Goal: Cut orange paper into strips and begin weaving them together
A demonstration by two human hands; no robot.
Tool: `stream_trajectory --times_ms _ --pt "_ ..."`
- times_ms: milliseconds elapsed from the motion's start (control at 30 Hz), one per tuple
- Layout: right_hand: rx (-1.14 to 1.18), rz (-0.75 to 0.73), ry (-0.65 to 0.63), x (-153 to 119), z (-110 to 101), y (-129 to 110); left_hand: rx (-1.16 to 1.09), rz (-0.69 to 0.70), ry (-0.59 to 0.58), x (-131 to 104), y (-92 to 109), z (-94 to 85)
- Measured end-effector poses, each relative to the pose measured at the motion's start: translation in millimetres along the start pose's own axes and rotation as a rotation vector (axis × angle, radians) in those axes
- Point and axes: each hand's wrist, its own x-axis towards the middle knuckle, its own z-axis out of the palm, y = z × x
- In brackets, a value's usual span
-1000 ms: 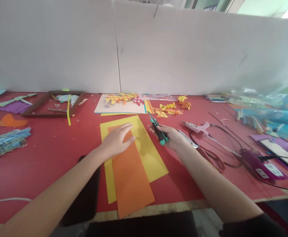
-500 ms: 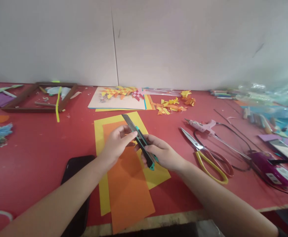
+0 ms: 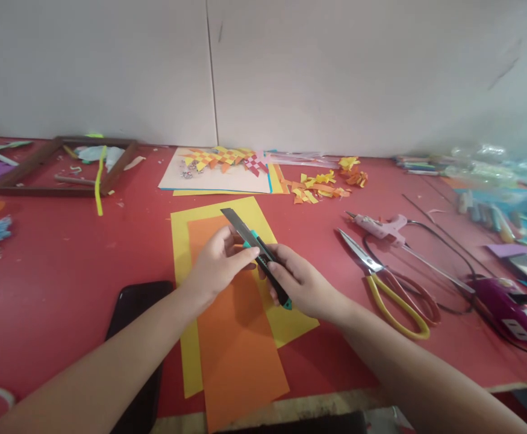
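Observation:
My right hand (image 3: pixel 297 280) is wrapped round the black and teal handle of a box cutter (image 3: pixel 267 265), its long blade out and pointing up to the left. The thumb and fingers of my left hand (image 3: pixel 222 259) pinch the cutter near the base of the blade. Both hands are above an orange sheet (image 3: pixel 240 343), which lies over a yellow sheet (image 3: pixel 186 349) on the red table.
Scissors (image 3: pixel 371 265) and a pink glue gun (image 3: pixel 383 229) lie at right, near a purple power socket (image 3: pixel 511 310). A black phone (image 3: pixel 132 307) is under my left forearm. Behind are paper scraps (image 3: pixel 320 185), woven paper (image 3: pixel 220 158) and a brown frame (image 3: pixel 41 191).
The cutter has turned slightly in my hands, and my right hand now covers more of its handle. The camera view has shifted slightly.

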Motion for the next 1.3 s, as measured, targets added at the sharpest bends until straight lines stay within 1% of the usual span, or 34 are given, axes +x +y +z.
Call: stream_trajectory --times_ms 167,367,433,533,633,700,800,933,1000,1133,1300 --pt "-0.064 -0.013 0.021 -2.1 -1.1 -3.6 0.039 0.062 0.018 -0.2 -3.2 0.0" --pt "-0.076 -0.006 0.044 -4.1 0.4 -3.0 0.008 0.04 -0.006 -1.7 -2.9 -1.1" --pt "-0.076 -0.012 0.037 -4.2 0.2 -2.9 -0.007 0.032 0.003 -2.1 -2.1 -1.3" --pt "-0.022 -0.032 -0.005 -3.7 0.0 -3.2 -0.046 0.046 0.055 -2.7 -1.0 -1.7" --pt "0.091 -0.033 -0.057 -2.3 1.0 -2.7 -0.081 0.095 0.152 -3.4 -0.2 -1.4" --pt "0.123 -0.016 -0.062 -1.3 2.1 -2.8 -0.082 0.13 0.221 -3.4 -0.3 -0.7" --pt "0.012 -0.001 -0.018 -1.0 3.8 -5.6 -0.074 0.164 0.28 -2.3 -2.2 0.8" --pt "-0.264 -0.022 0.072 -3.2 5.3 -11.0 -0.087 0.188 0.284 -1.5 -4.6 2.5" --pt "-0.351 -0.05 0.114 -4.5 5.9 -12.0 -0.073 0.189 0.276 -2.2 -4.2 2.7" --pt "-0.396 -0.089 0.155 -5.7 6.2 -11.2 -0.024 0.198 0.281 -4.7 -1.5 2.0" --pt "-0.387 -0.101 0.174 -5.8 6.4 -9.8 -0.03 0.204 0.267 -5.7 -1.2 0.7"
